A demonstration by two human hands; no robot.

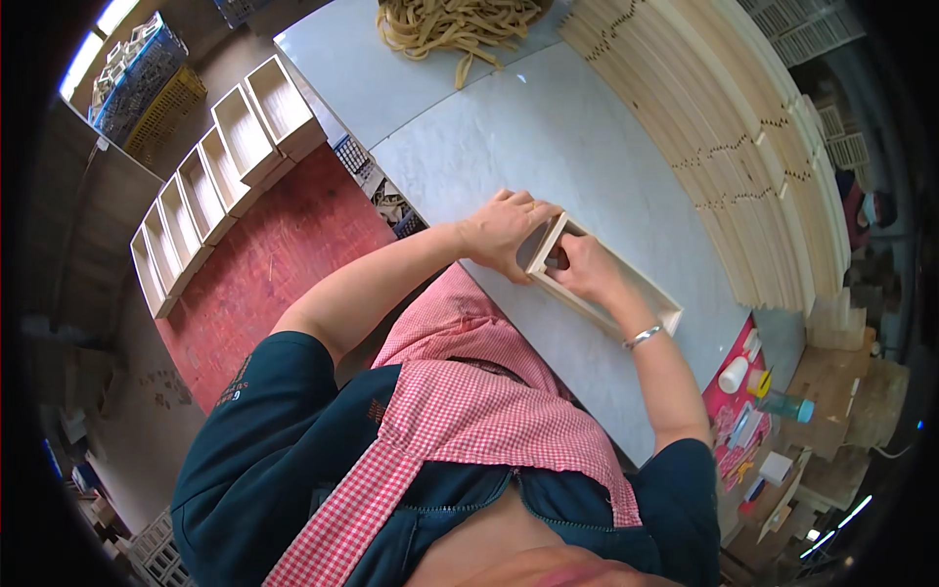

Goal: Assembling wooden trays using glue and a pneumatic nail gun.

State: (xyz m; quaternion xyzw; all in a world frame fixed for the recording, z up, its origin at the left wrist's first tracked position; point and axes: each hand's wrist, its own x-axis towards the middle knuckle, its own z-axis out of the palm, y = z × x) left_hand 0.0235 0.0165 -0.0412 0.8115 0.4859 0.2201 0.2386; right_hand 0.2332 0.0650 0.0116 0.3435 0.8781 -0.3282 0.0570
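Observation:
A long, narrow pale wooden box frame (577, 305) lies at a slant on the grey tabletop in front of me. My left hand (501, 235) grips its left end, thumb on the near side and fingers on the far side. Inside that same end, my right hand (587, 269) has its fingers curled down against the end piece. Something dark shows by those fingertips, too hidden to make out. A silvery bracelet (643, 337) circles my right wrist.
Several pale wooden boxes (245, 132) stand in a row on a red table (284, 254) at left. Stacked wooden slats (694, 127) line the right side of the grey table (469, 147). Tan strips (455, 29) pile at the far edge; a bottle (785, 406) lies at right.

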